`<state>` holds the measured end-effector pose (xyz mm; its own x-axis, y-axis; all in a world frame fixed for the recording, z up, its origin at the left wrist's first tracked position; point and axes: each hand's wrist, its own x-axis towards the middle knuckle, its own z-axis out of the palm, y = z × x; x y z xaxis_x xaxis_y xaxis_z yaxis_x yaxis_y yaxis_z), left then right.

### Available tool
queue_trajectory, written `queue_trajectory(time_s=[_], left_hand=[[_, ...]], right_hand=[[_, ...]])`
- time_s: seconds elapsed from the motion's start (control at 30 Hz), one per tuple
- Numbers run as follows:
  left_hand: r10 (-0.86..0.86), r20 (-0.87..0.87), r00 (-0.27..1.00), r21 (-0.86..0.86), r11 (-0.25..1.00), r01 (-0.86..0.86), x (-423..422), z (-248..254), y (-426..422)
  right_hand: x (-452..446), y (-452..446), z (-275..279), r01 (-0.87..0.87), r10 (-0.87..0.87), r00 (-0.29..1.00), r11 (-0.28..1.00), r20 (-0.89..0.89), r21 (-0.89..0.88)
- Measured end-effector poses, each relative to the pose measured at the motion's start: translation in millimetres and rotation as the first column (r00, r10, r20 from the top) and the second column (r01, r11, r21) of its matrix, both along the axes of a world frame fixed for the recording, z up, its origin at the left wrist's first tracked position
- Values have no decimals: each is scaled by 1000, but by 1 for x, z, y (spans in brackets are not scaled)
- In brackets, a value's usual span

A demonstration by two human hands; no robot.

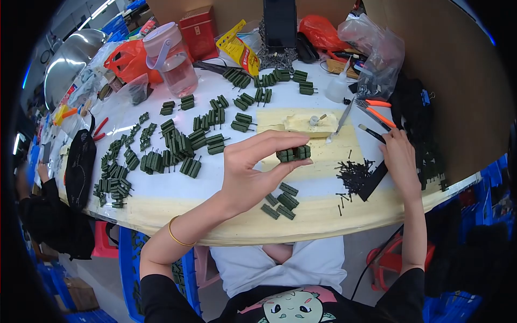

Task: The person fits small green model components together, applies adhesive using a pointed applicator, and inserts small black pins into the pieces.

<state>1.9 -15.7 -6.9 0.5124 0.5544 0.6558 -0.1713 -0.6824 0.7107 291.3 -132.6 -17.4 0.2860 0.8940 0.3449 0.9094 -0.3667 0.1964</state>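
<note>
My left hand [250, 169] is raised over the table's front part, its thumb and fingers pinching a dark green ridged block [294, 154], made of small segments side by side. My right hand [399, 159] is at the right, its fingers closed on the dark handle of a small brush [371, 133], whose pale tip points up and left. Below the left hand lie several loose green pieces [288, 201]. Between the hands is a pile of small black pins [354, 176], beside a flat black strip [372, 183].
Many green blocks with pins [177, 142] cover the table's left and middle. Behind stand a lidded water jug [177, 75], a red box [198, 33] and a squeeze bottle [337, 88]. Orange-handled pliers [379, 113] lie right. A co-worker's hand [43, 172] shows far left.
</note>
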Motion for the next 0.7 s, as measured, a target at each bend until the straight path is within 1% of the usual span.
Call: queue_trajectory(time_s=[0.13, 0.17, 0.3, 0.33, 0.37, 0.4, 0.43, 0.47, 0.5, 0.63, 0.67, 0.7], left_hand=[[3, 9, 1000, 28, 1000, -3, 1, -1, 0], [4, 7, 1000, 27, 1000, -4, 0, -1, 0], [23, 22, 999, 133, 991, -26, 0, -5, 3], [23, 22, 999, 129, 991, -26, 1, -6, 3], [23, 23, 999, 132, 991, -26, 3, -6, 1], [23, 22, 999, 137, 990, -26, 4, -7, 0], [23, 21, 1000, 142, 989, -26, 4, -7, -1], [24, 18, 1000, 149, 988, -26, 5, -8, -1], [23, 13, 1000, 148, 989, -24, 5, -8, -2], [49, -16, 999, 192, 980, -45, 4, -10, -3], [47, -18, 999, 192, 980, -43, 3, -10, -4], [55, -34, 998, 189, 981, -47, 3, -9, -5]], right_hand=[[10, 4, -12, -9, 16, 993, 998, 118, -60], [9, 4, -10, -10, 17, 993, 998, 116, -61], [-8, -3, 17, -22, 33, 998, 986, -61, 167], [-16, -6, 24, -22, 32, 998, 986, -60, 163], [-28, -11, 33, -86, 188, 922, 952, -338, 295], [-42, -17, 42, -100, 355, 749, 895, -559, 434], [-56, -21, 48, -63, 516, 499, 823, -696, 565], [-67, -22, 51, 21, 652, 202, 743, -731, 669], [-77, -22, 51, 26, 650, 199, 744, -733, 667], [-107, -18, 51, -221, 743, -56, 642, -666, 734], [-110, -18, 50, -219, 743, -56, 642, -667, 735], [-113, -18, 50, -270, 748, 4, 639, -663, 720]])
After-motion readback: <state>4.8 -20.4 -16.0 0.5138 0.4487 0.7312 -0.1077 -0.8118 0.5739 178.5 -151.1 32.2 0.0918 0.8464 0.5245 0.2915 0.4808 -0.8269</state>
